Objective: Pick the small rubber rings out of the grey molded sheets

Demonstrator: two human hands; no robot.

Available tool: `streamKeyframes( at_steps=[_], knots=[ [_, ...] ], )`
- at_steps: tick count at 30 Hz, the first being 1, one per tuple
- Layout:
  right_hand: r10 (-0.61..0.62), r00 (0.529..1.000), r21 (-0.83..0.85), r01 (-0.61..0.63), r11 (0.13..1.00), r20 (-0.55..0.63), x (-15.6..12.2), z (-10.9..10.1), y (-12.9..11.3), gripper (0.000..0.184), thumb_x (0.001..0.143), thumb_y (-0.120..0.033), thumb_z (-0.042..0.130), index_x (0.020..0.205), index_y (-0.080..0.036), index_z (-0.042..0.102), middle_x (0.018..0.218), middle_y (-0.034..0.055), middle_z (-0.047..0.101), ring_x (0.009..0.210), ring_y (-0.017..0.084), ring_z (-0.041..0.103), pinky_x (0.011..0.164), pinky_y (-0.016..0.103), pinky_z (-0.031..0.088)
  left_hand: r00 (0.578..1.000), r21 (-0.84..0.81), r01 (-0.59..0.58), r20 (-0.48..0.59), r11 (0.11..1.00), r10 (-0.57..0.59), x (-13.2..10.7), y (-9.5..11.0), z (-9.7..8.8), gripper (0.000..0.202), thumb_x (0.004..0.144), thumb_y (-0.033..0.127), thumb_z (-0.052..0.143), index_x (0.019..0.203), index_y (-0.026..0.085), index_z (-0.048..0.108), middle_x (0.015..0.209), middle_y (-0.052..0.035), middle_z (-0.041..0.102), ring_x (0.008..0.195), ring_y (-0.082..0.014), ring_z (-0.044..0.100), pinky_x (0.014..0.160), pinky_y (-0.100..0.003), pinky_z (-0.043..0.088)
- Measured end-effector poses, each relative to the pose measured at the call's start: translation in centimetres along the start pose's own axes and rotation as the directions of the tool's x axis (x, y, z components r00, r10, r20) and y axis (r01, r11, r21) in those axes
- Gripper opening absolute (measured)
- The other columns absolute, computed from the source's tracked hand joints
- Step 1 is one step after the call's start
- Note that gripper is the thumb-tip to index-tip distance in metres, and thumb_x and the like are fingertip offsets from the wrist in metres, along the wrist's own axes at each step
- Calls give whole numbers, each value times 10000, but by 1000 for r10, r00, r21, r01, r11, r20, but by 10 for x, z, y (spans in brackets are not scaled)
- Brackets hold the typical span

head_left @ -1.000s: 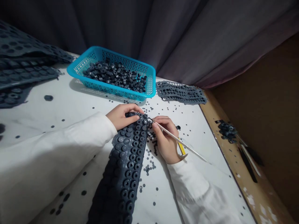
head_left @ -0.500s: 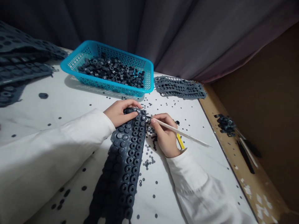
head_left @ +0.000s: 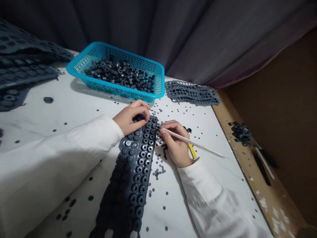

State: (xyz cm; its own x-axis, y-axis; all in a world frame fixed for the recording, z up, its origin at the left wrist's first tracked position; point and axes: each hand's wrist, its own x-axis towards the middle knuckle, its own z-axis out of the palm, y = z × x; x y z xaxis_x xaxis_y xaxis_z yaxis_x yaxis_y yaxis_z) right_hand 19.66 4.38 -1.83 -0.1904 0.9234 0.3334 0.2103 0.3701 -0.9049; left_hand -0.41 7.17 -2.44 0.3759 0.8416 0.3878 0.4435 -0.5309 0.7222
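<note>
- The left hand (head_left: pixel 130 120) curls its fingers on the end of the rubber sheet (head_left: pixel 136 168), which looks soft, bendy and easy to hold there.
- The right hand (head_left: pixel 175 143) pinches a thin stick (head_left: pixel 198 144).

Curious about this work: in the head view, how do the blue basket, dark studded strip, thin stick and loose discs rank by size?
Blue basket and dark studded strip: unsure, the strip is nearer the camera. Next, thin stick. Smallest, loose discs.

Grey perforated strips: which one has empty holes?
The strip right of the blue basket: holes open, unlike the long strip in front of the person, which bears raised rings.
</note>
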Motion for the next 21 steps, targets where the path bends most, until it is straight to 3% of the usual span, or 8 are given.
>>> streamKeyframes(
  at_steps=[4, 10, 21],
  knots=[
    [8, 999, -1, -8, 1000, -49, 1, 0, 1, 41, 804, -218, 631, 774, -198, 610, 781, -5, 619, 747, 131, 576, 680, 259, 461, 995, 33, -13, 99, 999, 10, -2, 0, 1, 173, 734, 86, 501, 790, 179, 636, 1091, -53, 517, 1112, -191, 517, 997, -326, 374],
    [100, 984, -2, -101, 995, -146, 1, -1, 1, 75, 797, -263, 635, 768, -199, 611, 722, -18, 607, 662, 118, 547, 609, 241, 445, 988, 41, -58, 146, 997, 52, -3, 0, 0, 123, 688, 134, 593, 793, 176, 640, 1116, -69, 506, 1118, -210, 516, 986, -322, 384],
    [118, 987, 2, -119, 993, -109, 0, -2, 1, 75, 803, -270, 631, 779, -204, 604, 720, -18, 605, 651, 121, 548, 594, 242, 442, 978, 81, -57, 206, 995, 40, -4, -8, -1, 159, 736, 247, 654, 881, 200, 699, 1221, -77, 527, 1159, -241, 493, 1013, -395, 361]
  ],
)
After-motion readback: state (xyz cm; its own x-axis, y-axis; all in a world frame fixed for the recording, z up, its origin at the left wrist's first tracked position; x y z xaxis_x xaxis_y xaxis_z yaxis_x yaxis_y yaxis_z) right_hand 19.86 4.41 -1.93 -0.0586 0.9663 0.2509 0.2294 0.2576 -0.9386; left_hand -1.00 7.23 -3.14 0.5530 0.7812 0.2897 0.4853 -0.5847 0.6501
